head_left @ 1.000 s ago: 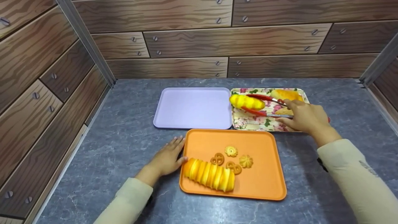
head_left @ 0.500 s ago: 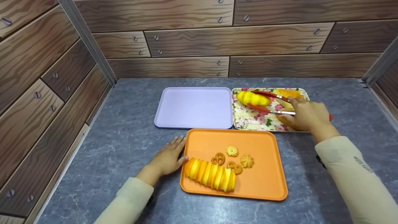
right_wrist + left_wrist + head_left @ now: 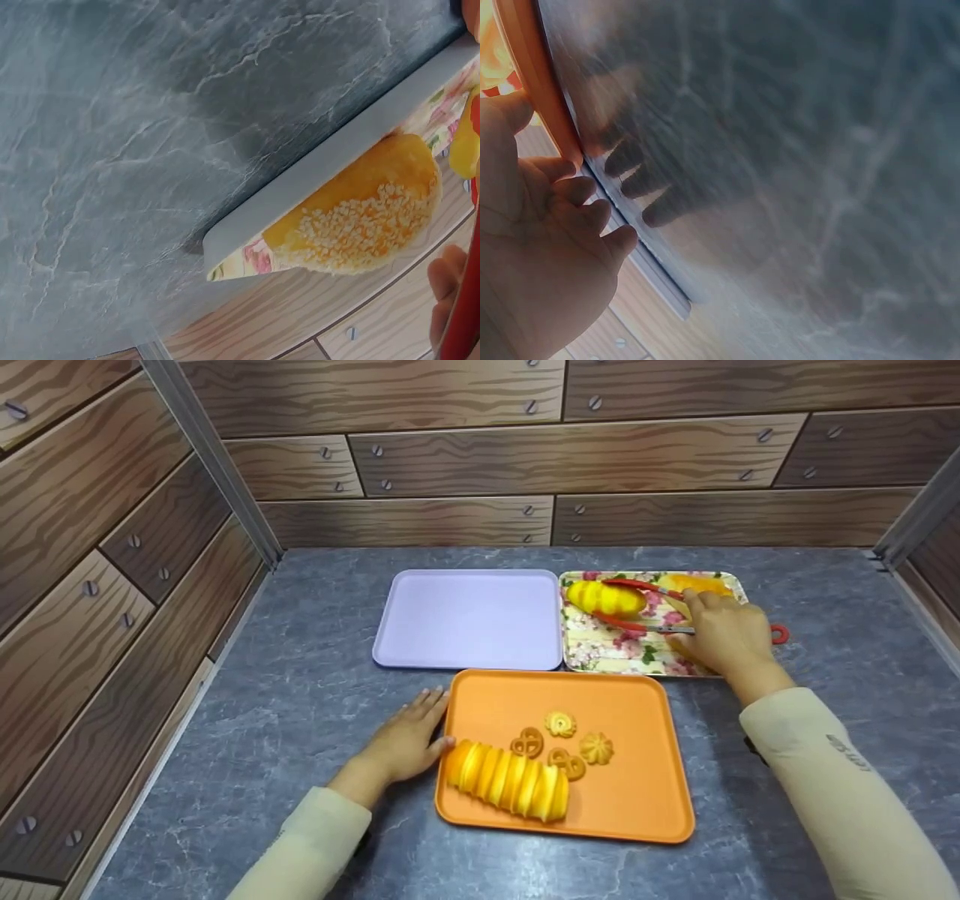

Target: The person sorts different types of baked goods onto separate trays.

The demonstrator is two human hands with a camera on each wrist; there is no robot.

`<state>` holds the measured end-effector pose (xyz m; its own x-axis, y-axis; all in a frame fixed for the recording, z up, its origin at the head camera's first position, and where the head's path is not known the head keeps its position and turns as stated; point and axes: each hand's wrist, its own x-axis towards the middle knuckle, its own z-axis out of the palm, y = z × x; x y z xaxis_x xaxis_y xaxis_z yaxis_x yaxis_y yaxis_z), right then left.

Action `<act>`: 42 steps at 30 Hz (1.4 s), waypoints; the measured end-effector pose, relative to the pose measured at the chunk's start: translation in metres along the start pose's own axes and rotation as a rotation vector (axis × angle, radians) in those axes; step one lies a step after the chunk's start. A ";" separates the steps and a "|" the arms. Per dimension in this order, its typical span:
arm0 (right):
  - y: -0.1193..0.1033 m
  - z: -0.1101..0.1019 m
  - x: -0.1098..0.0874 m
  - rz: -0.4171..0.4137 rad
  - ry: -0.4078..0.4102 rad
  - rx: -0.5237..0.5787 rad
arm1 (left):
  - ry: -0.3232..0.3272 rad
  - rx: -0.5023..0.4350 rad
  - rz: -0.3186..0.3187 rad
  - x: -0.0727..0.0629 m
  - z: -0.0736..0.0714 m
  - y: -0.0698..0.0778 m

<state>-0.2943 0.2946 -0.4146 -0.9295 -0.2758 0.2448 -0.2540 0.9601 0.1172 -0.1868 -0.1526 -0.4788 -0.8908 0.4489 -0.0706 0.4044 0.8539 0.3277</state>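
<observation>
My right hand [image 3: 727,636] grips red-tipped metal tongs [image 3: 670,630] over the floral tray [image 3: 600,649]. The tongs' red tips lie on either side of a yellow ridged bread roll [image 3: 606,599]. In the right wrist view, the tongs' red handle [image 3: 463,304] shows at the right edge, and a sesame-topped bread [image 3: 367,217] lies on the floral tray. My left hand [image 3: 401,742] rests flat beside the orange tray [image 3: 630,802], fingertips and thumb at its left rim. The left wrist view shows that hand [image 3: 547,247] with its fingers close to the orange rim [image 3: 536,75].
On the orange tray lie a large ridged loaf [image 3: 508,781], two pretzel-shaped biscuits [image 3: 527,743] and two round cookies [image 3: 596,748]. A lilac tray [image 3: 472,619] stands at the back, left of the floral one. Another bread [image 3: 697,584] sits at the floral tray's far right corner.
The tongs and yellow roll have shifted right from the floral tray's left edge, then slightly back left. My right hand has moved left over the last half second. The left hand stays put.
</observation>
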 end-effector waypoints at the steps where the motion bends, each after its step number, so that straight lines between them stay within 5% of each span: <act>1: -0.001 0.001 0.000 0.004 0.004 -0.003 | -0.001 -0.001 0.000 0.000 0.000 0.000; 17: 0.001 0.006 0.000 0.059 -0.088 0.014 | -0.005 -0.009 -0.009 0.000 0.001 -0.001; 34: 0.002 0.002 -0.008 0.134 -0.102 0.170 | -0.008 -0.004 -0.003 0.000 0.000 0.001; 42: -0.007 0.000 -0.012 0.105 -0.054 0.192 | -0.009 -0.004 0.002 0.001 0.000 0.000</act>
<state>-0.2808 0.2909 -0.4181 -0.9653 -0.1757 0.1933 -0.1963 0.9761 -0.0929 -0.1877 -0.1524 -0.4790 -0.8882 0.4528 -0.0781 0.4051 0.8519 0.3320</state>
